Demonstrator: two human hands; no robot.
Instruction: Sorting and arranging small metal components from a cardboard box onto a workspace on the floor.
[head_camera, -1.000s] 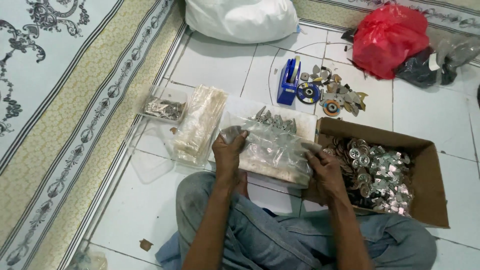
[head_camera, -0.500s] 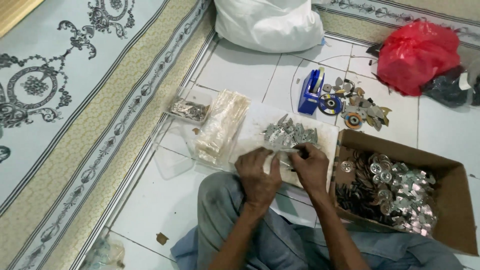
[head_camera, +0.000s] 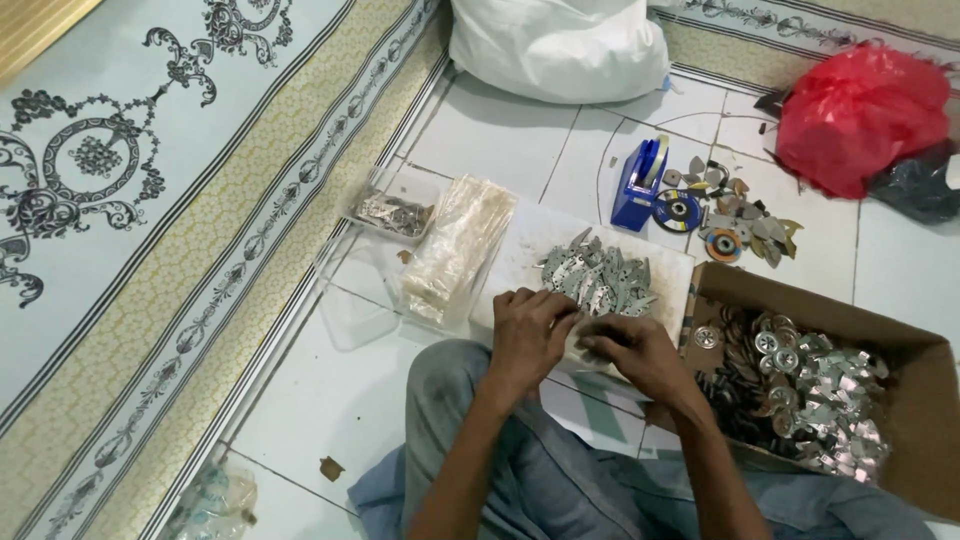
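Both forearms reached toward twelve o'clock from the bent knees. The left hand (head_camera: 528, 335) lay palm down, fingers curled; the right hand (head_camera: 632, 352), at its three o'clock, pinched fingertips inward, nearly touching it.

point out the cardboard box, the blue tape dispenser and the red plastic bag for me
cardboard box (head_camera: 905, 345), head view, on its far brown wall.
blue tape dispenser (head_camera: 636, 190), head view, on its blue side.
red plastic bag (head_camera: 860, 115), head view, on the middle of its crumpled front.

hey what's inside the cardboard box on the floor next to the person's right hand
The cardboard box holds a heap of small shiny metal discs and flat silvery pieces, with darker round parts toward its left side. Whatever lies beneath the heap, and the box bottom, is covered.
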